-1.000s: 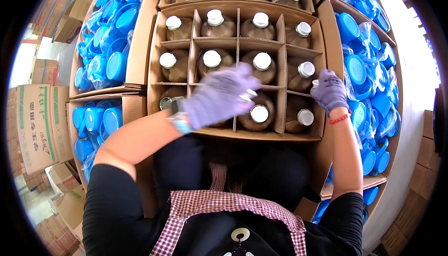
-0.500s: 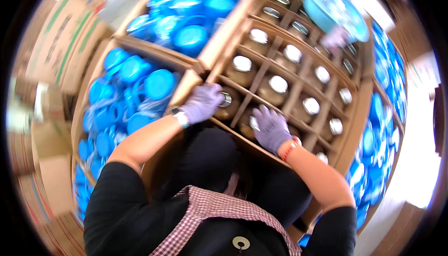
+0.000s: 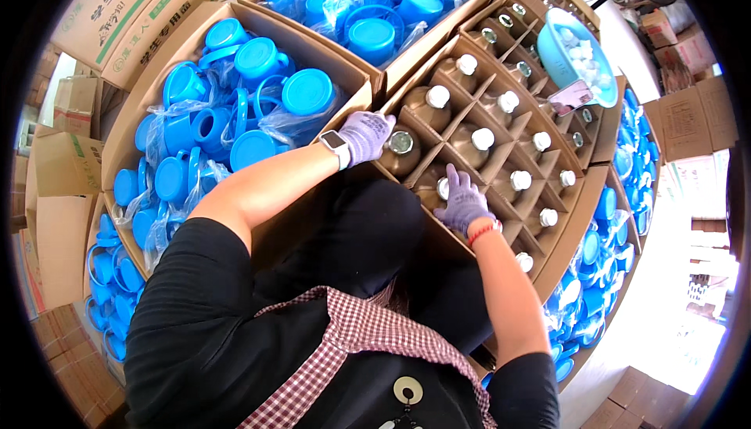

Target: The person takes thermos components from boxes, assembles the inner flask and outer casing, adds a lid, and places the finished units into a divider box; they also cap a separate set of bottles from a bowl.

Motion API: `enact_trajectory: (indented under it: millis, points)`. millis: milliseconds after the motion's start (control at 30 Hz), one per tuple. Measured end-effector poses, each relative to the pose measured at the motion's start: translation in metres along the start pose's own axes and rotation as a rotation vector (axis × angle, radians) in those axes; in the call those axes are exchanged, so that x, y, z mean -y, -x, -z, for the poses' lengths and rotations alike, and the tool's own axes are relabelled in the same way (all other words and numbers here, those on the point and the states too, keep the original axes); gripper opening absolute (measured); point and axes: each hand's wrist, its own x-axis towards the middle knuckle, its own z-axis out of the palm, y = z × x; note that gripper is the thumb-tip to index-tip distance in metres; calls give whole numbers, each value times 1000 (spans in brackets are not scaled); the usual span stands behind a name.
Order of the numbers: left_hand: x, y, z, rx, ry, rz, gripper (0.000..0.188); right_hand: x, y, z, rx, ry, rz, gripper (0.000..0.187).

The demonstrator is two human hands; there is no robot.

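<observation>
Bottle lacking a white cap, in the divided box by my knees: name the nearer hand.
Left. The left hand is just left of that bottle; contact is unclear. The right hand is farther off, to its right, beside the white cap of the next bottle.

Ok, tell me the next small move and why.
Probably put a cap on the bottle beside the left hand: its mouth shows no white cap, while neighbouring bottles wear white caps. The right hand is already by a capped one.
</observation>
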Motion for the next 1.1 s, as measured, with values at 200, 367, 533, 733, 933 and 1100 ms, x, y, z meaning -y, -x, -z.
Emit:
enact_trajectory:
  millis: [200, 367, 533, 733, 933, 1100]
  points:
    - [9, 14, 20, -254, 288, -55, 40, 18, 96, 22, -597, -610, 122, 77]
    - [-19, -20, -5, -207, -11, -85, 24, 22, 131, -18, -526, -807, 32, 66]
    - [-39, -21, -30, -349, 100, -71, 42, 20, 122, -28, -449, -743, 163, 55]
    - [-61, -36, -45, -177, -43, 141, 56, 20, 112, -34, -390, -715, 236, 48]
    - [-44, 64, -19, -670, 555, -60, 66, 2, 86, -50, -413, -666, 272, 41]
    - [14, 306, 65, -736, 427, -93, 45, -24, 115, -60, -415, -780, 150, 42]
